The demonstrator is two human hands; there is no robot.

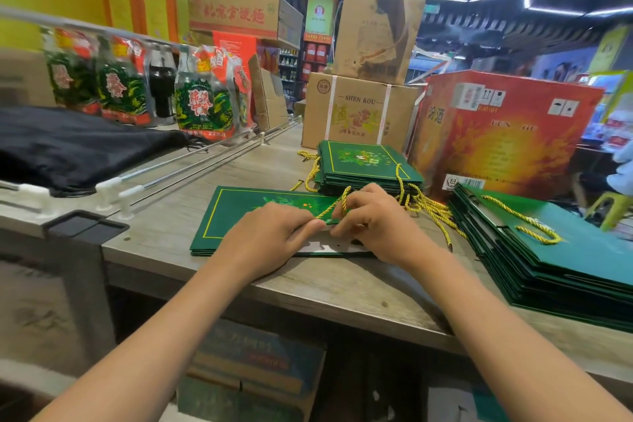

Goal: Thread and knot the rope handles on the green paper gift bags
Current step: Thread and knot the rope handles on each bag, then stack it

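Pinching the limp yellow rope (330, 207) near its tip, both hands (left hand (274, 233), right hand (371, 221)) steady the light, crease-prone green bag (239, 212) flat on the worktop (164, 226).

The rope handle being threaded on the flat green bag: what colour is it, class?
Yellow-gold, a twisted cord, seen in the head view, the only one.

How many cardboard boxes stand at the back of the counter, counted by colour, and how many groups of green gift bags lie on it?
Brown cardboard boxes: 2, one stacked on the other
Red-orange cardboard box: 1
Stacks of green gift bags: 2, far and right
Green gift bag being worked on: 1
Total: 6
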